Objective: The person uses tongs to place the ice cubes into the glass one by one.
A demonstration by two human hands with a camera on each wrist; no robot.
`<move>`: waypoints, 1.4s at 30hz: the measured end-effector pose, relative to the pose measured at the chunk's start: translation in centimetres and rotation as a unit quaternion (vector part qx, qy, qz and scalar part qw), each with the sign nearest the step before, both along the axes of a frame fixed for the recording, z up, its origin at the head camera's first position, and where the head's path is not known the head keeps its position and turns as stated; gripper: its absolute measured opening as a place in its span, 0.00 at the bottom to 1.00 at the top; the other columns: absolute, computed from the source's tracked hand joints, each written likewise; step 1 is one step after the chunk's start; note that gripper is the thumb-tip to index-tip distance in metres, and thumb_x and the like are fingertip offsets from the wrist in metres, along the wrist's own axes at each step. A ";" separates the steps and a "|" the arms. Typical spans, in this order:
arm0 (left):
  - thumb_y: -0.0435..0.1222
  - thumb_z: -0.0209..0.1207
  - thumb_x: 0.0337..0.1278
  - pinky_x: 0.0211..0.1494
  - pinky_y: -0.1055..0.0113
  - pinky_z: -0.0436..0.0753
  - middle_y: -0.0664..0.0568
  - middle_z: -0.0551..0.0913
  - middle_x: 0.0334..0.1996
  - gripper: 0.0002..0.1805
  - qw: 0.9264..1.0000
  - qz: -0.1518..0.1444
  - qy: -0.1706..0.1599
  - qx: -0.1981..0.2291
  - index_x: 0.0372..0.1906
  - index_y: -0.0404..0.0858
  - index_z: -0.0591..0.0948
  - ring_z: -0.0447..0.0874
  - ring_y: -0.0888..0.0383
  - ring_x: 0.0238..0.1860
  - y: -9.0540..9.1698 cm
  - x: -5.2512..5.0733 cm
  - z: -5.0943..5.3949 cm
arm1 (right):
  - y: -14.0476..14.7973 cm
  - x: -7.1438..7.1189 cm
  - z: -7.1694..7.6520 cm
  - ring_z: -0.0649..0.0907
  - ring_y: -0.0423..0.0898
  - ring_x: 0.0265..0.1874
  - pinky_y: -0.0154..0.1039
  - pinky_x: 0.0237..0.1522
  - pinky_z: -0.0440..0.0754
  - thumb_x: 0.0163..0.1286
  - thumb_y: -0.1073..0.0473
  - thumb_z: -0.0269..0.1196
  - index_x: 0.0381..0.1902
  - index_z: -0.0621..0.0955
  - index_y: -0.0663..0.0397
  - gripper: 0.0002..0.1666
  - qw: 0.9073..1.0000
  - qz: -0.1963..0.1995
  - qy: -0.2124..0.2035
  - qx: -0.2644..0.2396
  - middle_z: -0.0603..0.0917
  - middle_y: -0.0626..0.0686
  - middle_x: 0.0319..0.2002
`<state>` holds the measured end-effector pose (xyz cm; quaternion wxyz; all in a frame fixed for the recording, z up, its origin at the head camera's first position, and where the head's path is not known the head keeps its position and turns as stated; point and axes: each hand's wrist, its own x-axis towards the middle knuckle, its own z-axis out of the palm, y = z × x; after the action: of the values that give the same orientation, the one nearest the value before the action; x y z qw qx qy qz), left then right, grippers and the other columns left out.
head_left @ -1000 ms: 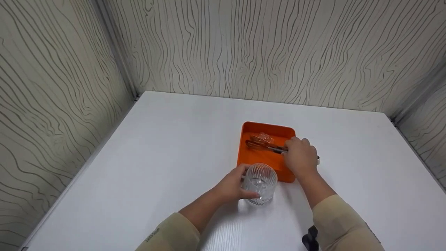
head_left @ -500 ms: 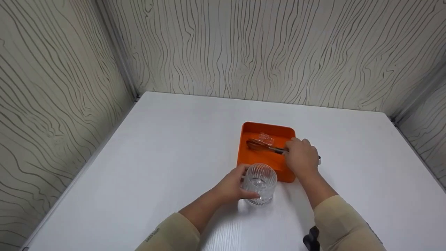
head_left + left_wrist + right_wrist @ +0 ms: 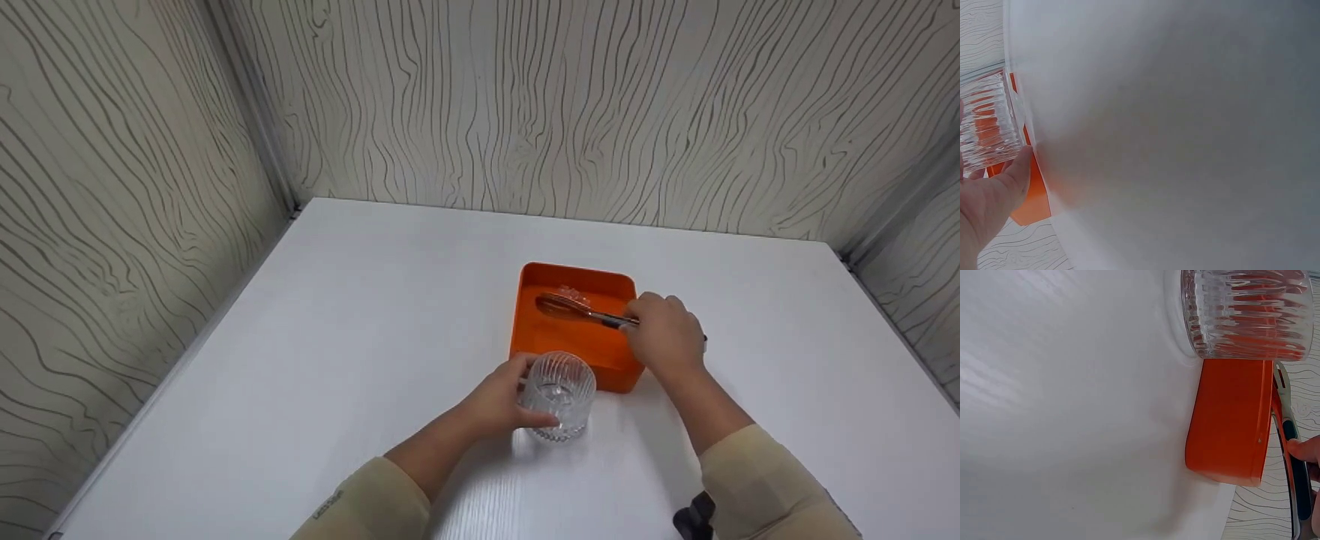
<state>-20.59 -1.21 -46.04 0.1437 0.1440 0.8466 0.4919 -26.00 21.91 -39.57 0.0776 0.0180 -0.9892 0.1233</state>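
My left hand (image 3: 495,397) grips the side of a ribbed clear glass (image 3: 561,394) that stands upright on the table, just in front of an orange tray (image 3: 577,349). In the left wrist view, the thumb lies along the ribbed glass (image 3: 988,126). My right hand (image 3: 666,334) holds a pair of tongs (image 3: 615,321) over the tray's right side, with the tong heads pointing left above the tray. Clear pieces (image 3: 574,292) lie near the tray's back, partly behind the tong heads. Whether the tongs pinch any piece cannot be told. In the right wrist view, the thumb presses the tongs' dark handle (image 3: 1299,481).
The white table (image 3: 375,300) extends around the tray, with patterned panels (image 3: 480,105) along its back and sides. A black object (image 3: 696,517) shows beside the right sleeve at the bottom edge.
My right hand has moved slightly right, drawing the tongs along with it. The tong heads, spread apart earlier, now appear closer together. The left hand and glass have stayed put.
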 end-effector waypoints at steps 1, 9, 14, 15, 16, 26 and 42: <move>0.47 0.72 0.32 0.58 0.57 0.73 0.66 0.72 0.51 0.40 1.000 0.002 -0.002 -0.001 0.56 0.58 0.65 0.71 0.60 0.54 0.0 0.0 0.0 | 0.2 0.1 0.2 0.71 0.52 0.31 0.46 0.29 0.77 0.58 0.60 0.64 0.37 0.83 0.56 0.09 1.000 0.002 0.001 -0.003 0.78 0.55 0.32; 0.48 0.72 0.32 0.57 0.56 0.73 0.66 0.72 0.51 0.40 1.000 0.005 -0.002 -0.012 0.56 0.58 0.65 0.71 0.60 0.54 0.1 0.0 0.0 | 1.7 1.1 1.4 0.72 0.51 0.30 0.43 0.26 0.76 0.59 0.60 0.63 0.33 0.84 0.55 0.05 1.000 0.014 0.006 -0.022 0.78 0.53 0.30; 0.47 0.73 0.32 0.58 0.56 0.73 0.66 0.72 0.51 0.40 1.000 0.006 -0.005 -0.007 0.56 0.58 0.65 0.71 0.60 0.54 0.1 -0.1 -0.1 | 2.4 2.1 2.2 0.72 0.51 0.31 0.43 0.26 0.76 0.58 0.60 0.65 0.33 0.84 0.53 0.05 0.999 0.031 0.008 -0.032 0.79 0.52 0.31; 0.47 0.73 0.32 0.58 0.56 0.73 0.66 0.72 0.51 0.40 1.000 0.006 -0.006 -0.007 0.56 0.58 0.65 0.71 0.60 0.54 0.1 -0.1 -0.1 | 2.5 2.3 2.3 0.72 0.51 0.31 0.43 0.26 0.76 0.58 0.61 0.65 0.33 0.84 0.53 0.05 0.999 0.036 0.010 -0.032 0.80 0.52 0.31; 0.47 0.73 0.32 0.58 0.56 0.73 0.66 0.72 0.51 0.40 1.000 0.007 -0.007 -0.007 0.56 0.59 0.65 0.71 0.60 0.54 0.1 -0.1 -0.1 | 2.6 2.5 2.5 0.72 0.50 0.31 0.43 0.27 0.76 0.57 0.61 0.65 0.33 0.84 0.53 0.05 0.999 0.039 0.010 -0.033 0.80 0.51 0.31; 0.47 0.73 0.31 0.58 0.56 0.73 0.68 0.72 0.50 0.40 1.000 0.015 -0.020 -0.002 0.55 0.61 0.65 0.70 0.61 0.54 0.2 0.1 0.0 | 3.1 4.9 3.9 0.71 0.49 0.32 0.39 0.27 0.73 0.56 0.62 0.66 0.31 0.85 0.50 0.04 0.996 0.074 0.014 -0.042 0.80 0.48 0.31; 0.48 0.72 0.33 0.58 0.59 0.73 0.65 0.71 0.51 0.40 1.000 -0.004 0.009 -0.014 0.57 0.57 0.64 0.71 0.60 0.53 0.0 0.0 0.0 | 4.4 7.6 4.6 0.71 0.45 0.30 0.37 0.27 0.72 0.53 0.64 0.68 0.30 0.84 0.47 0.07 0.992 0.114 0.037 -0.029 0.80 0.43 0.31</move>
<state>-20.59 -1.18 -46.07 0.1403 0.1496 0.8540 0.4781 -18.38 26.33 -34.97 0.1002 0.1331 -0.9731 0.1593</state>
